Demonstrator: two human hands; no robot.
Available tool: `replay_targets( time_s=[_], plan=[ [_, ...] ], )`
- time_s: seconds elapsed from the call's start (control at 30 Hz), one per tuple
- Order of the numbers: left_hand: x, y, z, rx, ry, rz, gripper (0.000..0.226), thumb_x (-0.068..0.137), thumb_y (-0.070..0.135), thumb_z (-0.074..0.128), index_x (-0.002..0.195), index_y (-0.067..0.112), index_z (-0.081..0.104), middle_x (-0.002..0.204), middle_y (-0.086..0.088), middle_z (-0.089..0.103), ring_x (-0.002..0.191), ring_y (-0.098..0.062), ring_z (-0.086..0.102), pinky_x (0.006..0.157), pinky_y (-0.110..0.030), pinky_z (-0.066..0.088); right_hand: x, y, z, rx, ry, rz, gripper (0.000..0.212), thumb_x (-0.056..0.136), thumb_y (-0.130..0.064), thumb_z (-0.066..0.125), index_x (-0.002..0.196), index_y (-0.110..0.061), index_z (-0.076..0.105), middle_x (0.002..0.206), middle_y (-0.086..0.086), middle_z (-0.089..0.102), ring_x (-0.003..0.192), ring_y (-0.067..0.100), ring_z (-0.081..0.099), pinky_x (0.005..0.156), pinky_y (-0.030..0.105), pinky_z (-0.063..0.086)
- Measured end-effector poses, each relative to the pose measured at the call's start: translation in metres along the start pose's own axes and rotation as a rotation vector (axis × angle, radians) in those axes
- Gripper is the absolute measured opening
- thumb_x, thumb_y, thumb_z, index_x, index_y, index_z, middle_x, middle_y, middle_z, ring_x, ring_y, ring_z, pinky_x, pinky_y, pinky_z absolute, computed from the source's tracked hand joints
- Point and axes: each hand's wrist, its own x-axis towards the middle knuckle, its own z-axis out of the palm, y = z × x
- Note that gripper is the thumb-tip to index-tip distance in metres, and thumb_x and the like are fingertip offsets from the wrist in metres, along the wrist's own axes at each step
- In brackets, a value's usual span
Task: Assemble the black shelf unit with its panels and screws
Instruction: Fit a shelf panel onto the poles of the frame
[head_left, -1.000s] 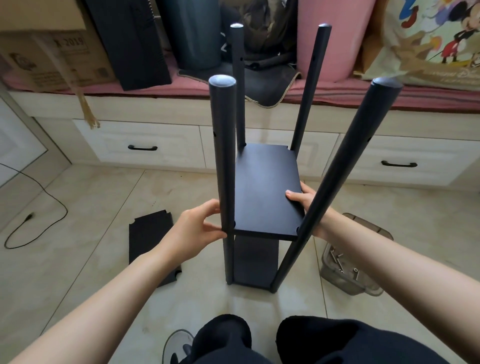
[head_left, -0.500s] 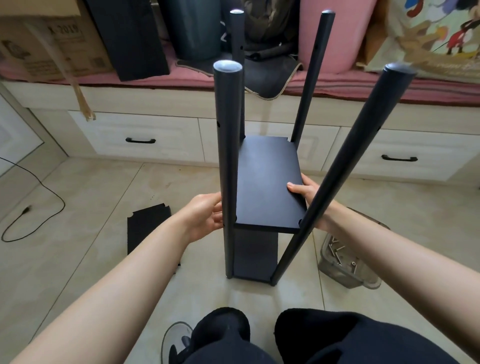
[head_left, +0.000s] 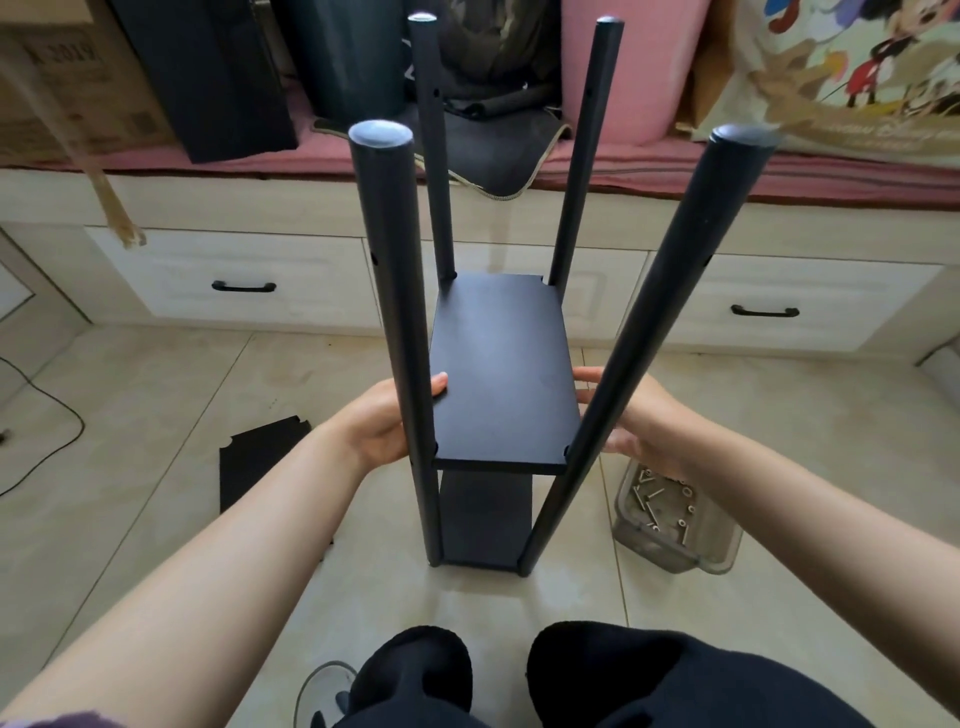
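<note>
The shelf unit (head_left: 498, 415) stands upright on the tiled floor (head_left: 156, 415), right in front of the person's knees (head_left: 519, 680). 4 black poles (head_left: 389, 291) rise from it, the 2 near ones looming large, the 2 far ones slimmer behind. The upper panel (head_left: 501, 369) sits level between the poles, its notched corners against all 4. Below it, the lower panel (head_left: 485, 519) sits down near the floor.

The left hand (head_left: 382, 421) is at the panel's left edge, partly behind the near left pole, fingers straight and the grip spread, fingertips touching the panel's edge. The right hand (head_left: 631, 415) mirrors it on the right edge, partly hidden by the near right pole, fingers extended and the grip spread too. Whether its fingers reach under the panel, I cannot tell.

On the floor to the left lies a spare black panel (head_left: 260, 467), flat, with notched corners. To the right, just beside the unit, sits a clear plastic tub (head_left: 675, 525) with screws (head_left: 654, 499) scattered inside. Far behind runs a bench with white drawers (head_left: 244, 280) and black handles, a pink cushion (head_left: 597, 171) on top carrying a cardboard box (head_left: 62, 78) and dark bags. A black cable (head_left: 47, 410) trails along the far left floor.
</note>
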Motion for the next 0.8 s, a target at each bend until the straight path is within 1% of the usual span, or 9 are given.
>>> replay_targets(
  time_s=[0.13, 0.23, 0.33, 0.43, 0.5, 0.6, 0.67, 0.7, 0.8],
  plan=[
    [-0.002, 0.0, 0.001, 0.002, 0.009, 0.015, 0.023, 0.103, 0.017, 0.051, 0.117, 0.005, 0.065, 0.1, -0.007, 0.077, 0.084, -0.02, 0.076, 0.064, -0.029, 0.06, -0.03, 0.001, -0.011, -0.015, -0.332, 0.016, 0.06, 0.081, 0.007, 0.054, 0.108, -0.044, 0.07, 0.124, -0.009, 0.069, 0.109, 0.017, 0.068, 0.081, 0.033, 0.058],
    [-0.005, -0.002, 0.002, 0.008, 0.013, 0.016, 0.024, 0.102, 0.018, 0.052, 0.118, 0.005, 0.065, 0.101, -0.007, 0.077, 0.085, -0.021, 0.076, 0.065, -0.029, 0.06, -0.049, -0.002, -0.003, -0.134, -0.411, -0.007, 0.05, 0.079, -0.017, 0.071, 0.099, -0.063, 0.065, 0.119, -0.035, 0.061, 0.114, 0.003, 0.064, 0.086, 0.025, 0.056],
    [-0.009, -0.004, 0.003, 0.018, 0.037, 0.028, 0.025, 0.102, 0.02, 0.052, 0.117, 0.004, 0.064, 0.102, -0.008, 0.075, 0.086, -0.022, 0.075, 0.066, -0.031, 0.06, -0.051, -0.001, 0.001, -0.223, -0.289, -0.081, 0.042, 0.078, -0.034, 0.078, 0.105, -0.061, 0.06, 0.119, -0.031, 0.063, 0.115, -0.001, 0.061, 0.087, 0.028, 0.057],
    [-0.009, -0.008, 0.002, 0.015, 0.092, 0.054, 0.026, 0.104, 0.019, 0.049, 0.122, 0.001, 0.055, 0.115, -0.015, 0.058, 0.1, -0.035, 0.058, 0.076, -0.039, 0.052, -0.044, -0.004, 0.001, -0.21, -0.231, -0.133, 0.044, 0.086, -0.022, 0.076, 0.098, -0.062, 0.063, 0.112, -0.029, 0.067, 0.109, -0.002, 0.064, 0.08, 0.024, 0.058],
    [-0.007, -0.01, 0.002, -0.028, 0.125, 0.063, 0.022, 0.105, 0.015, 0.048, 0.124, 0.004, 0.052, 0.116, -0.015, 0.049, 0.098, -0.036, 0.049, 0.076, -0.04, 0.047, -0.038, -0.009, -0.002, -0.213, -0.176, -0.147, 0.038, 0.087, -0.016, 0.075, 0.098, -0.052, 0.065, 0.107, -0.028, 0.069, 0.104, -0.002, 0.067, 0.078, 0.024, 0.059],
    [-0.002, -0.01, 0.005, -0.12, 0.134, 0.051, 0.013, 0.102, 0.005, 0.048, 0.114, 0.005, 0.055, 0.089, -0.012, 0.057, 0.073, -0.017, 0.056, 0.062, -0.03, 0.053, -0.023, -0.017, -0.007, -0.203, -0.046, -0.166, 0.031, 0.088, -0.012, 0.074, 0.104, -0.036, 0.063, 0.104, -0.011, 0.075, 0.096, 0.008, 0.072, 0.074, 0.024, 0.059],
    [0.003, -0.012, 0.007, -0.198, 0.138, 0.051, 0.011, 0.102, 0.002, 0.048, 0.108, 0.007, 0.055, 0.067, -0.002, 0.064, 0.056, -0.013, 0.064, 0.053, -0.029, 0.056, -0.01, -0.023, -0.009, -0.204, 0.059, -0.18, 0.023, 0.089, -0.011, 0.072, 0.106, -0.025, 0.066, 0.101, -0.001, 0.076, 0.094, 0.014, 0.073, 0.077, 0.027, 0.06],
    [0.005, -0.013, 0.009, -0.233, 0.147, 0.058, 0.011, 0.102, 0.003, 0.049, 0.111, 0.006, 0.055, 0.065, -0.002, 0.067, 0.056, -0.015, 0.068, 0.053, -0.03, 0.057, -0.003, -0.026, -0.009, -0.197, 0.104, -0.18, 0.019, 0.09, -0.011, 0.072, 0.105, -0.02, 0.066, 0.099, 0.001, 0.075, 0.094, 0.016, 0.073, 0.08, 0.029, 0.061],
    [0.012, -0.016, 0.014, -0.318, 0.182, 0.074, 0.026, 0.101, 0.007, 0.054, 0.127, 0.004, 0.056, 0.098, -0.012, 0.075, 0.081, -0.026, 0.076, 0.06, -0.041, 0.061, 0.016, -0.035, -0.007, -0.179, 0.188, -0.168, 0.011, 0.092, -0.01, 0.069, 0.1, -0.017, 0.067, 0.101, 0.002, 0.073, 0.095, 0.016, 0.072, 0.084, 0.029, 0.059]
  ],
)
